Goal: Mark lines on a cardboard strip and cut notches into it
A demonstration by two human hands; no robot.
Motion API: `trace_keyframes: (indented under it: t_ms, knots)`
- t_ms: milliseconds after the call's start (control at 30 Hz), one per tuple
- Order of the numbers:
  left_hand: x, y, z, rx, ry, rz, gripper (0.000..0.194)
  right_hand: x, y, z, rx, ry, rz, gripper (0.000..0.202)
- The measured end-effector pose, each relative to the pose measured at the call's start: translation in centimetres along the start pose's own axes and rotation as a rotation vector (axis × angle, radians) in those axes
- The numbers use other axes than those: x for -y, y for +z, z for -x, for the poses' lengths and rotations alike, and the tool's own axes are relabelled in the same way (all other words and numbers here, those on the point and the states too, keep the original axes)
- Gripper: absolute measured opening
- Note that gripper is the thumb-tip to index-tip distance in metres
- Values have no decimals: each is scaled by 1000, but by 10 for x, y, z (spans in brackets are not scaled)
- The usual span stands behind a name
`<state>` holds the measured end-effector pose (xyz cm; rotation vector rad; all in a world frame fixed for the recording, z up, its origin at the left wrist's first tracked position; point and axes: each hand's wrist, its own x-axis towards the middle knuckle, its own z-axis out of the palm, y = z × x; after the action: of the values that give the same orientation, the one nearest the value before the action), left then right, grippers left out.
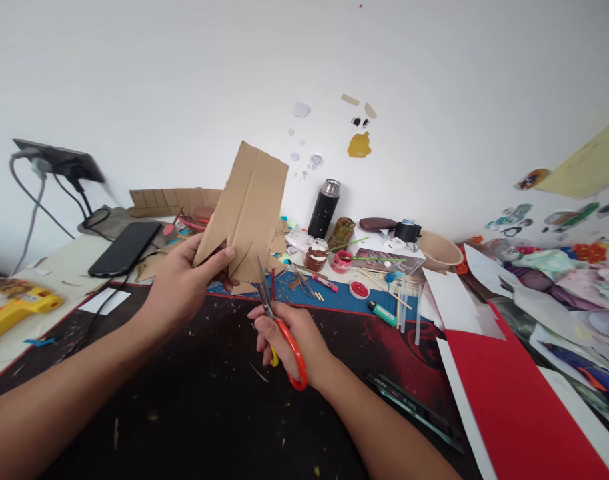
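My left hand (197,270) grips a piece of brown cardboard (251,193) by its lower left edge, thumb across the front. The cardboard is held up off the desk at a tilt, with a crease down its length and a notch and slits near its lower edge. In my right hand (294,333) is a pair of scissors (298,360) with one orange-red and one yellow handle. Their blades point up, close to the cardboard's lower right corner; whether they touch it I cannot tell. The fingers behind the cardboard are partly hidden.
A black phone (127,249) and a yellow glue gun (21,312) lie at the left. Along the wall stand a black flask (325,208), paint jars (316,255) and a bowl (440,250). A utility knife (414,407) and red paper (524,400) lie at the right.
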<state>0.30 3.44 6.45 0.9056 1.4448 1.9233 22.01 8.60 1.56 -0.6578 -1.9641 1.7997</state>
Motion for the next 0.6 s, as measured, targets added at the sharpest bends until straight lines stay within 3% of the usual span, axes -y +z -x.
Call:
trace_keyframes:
  t_ms: [300,600]
  knots:
    - [-1,-1,1,0,3,-13,48,-1,0,0,-3,3,-5,63]
    - [2,-2,3,6,22,-51,40,-2,0,1,-7,2,6,62]
